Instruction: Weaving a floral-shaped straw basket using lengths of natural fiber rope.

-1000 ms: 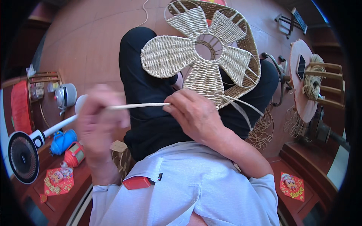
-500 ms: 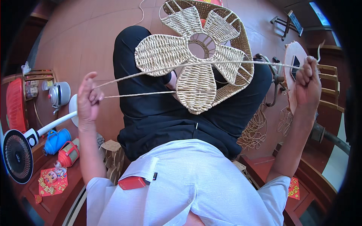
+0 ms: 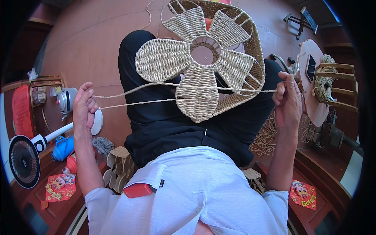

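Observation:
A flower-shaped woven straw piece (image 3: pixel 162 58) with several petals round a ring centre lies over a woven basket (image 3: pixel 256 51) on my lap. Pale straw cord (image 3: pixel 129 104) runs to the petal nearest me. Two strands of it reach from that petal to my left hand (image 3: pixel 84 105), whose curled fingers grip the loop. On the other side, one strand leads from the petal to my right hand (image 3: pixel 289 100), pinched on it, with the loose end rising above. The upper left strand sags slightly; the lower one is straighter. Some petals farther off show bare wire frame at their outer ends.
On the left are a white fan (image 3: pixel 24 161), a kettle (image 3: pixel 66 100), a blue flask (image 3: pixel 62 148) and a red chair (image 3: pixel 19 111). Cord coils (image 3: pixel 324 88) hang by a wooden rack on the right, beside a board holding a phone (image 3: pixel 310 67). Tangled cord (image 3: pixel 264 137) lies below.
My right hand has come inward and down, and my left hand has shifted slightly outward. The upper strand, earlier stretched across above the petal between both hands, now meets the petal from each side.

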The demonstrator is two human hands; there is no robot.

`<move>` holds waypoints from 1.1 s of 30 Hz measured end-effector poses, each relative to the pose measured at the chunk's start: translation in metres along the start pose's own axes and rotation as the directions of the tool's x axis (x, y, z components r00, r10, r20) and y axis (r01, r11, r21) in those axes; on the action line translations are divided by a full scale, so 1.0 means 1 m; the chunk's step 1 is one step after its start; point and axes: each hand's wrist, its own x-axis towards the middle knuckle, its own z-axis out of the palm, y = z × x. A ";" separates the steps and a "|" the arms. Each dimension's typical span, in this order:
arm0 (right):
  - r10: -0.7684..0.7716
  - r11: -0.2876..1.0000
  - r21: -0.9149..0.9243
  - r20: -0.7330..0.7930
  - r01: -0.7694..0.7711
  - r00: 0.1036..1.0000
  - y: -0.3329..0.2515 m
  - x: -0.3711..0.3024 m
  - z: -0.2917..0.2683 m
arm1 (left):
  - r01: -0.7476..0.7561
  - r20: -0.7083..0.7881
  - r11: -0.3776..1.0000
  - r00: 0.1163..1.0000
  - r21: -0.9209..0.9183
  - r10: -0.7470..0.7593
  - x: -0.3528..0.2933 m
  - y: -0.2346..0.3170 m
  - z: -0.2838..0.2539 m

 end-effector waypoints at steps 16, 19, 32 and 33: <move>-0.022 0.916 0.388 0.296 -0.099 0.955 -0.045 -0.009 0.027 | -0.219 0.096 0.955 0.974 0.201 0.203 0.006 0.016 -0.004; 0.014 0.908 -0.414 0.200 0.071 0.980 -0.035 -0.038 0.050 | -0.226 0.089 0.927 0.974 0.299 0.208 0.000 0.009 -0.004; -0.007 0.626 -0.720 0.380 0.300 0.925 0.017 -0.069 0.099 | -0.396 0.346 0.217 0.909 0.892 0.232 -0.028 -0.008 0.040; 0.019 0.649 -0.709 0.375 0.274 0.927 0.016 -0.068 0.097 | -0.457 0.390 0.206 0.872 0.865 0.296 -0.032 -0.005 0.051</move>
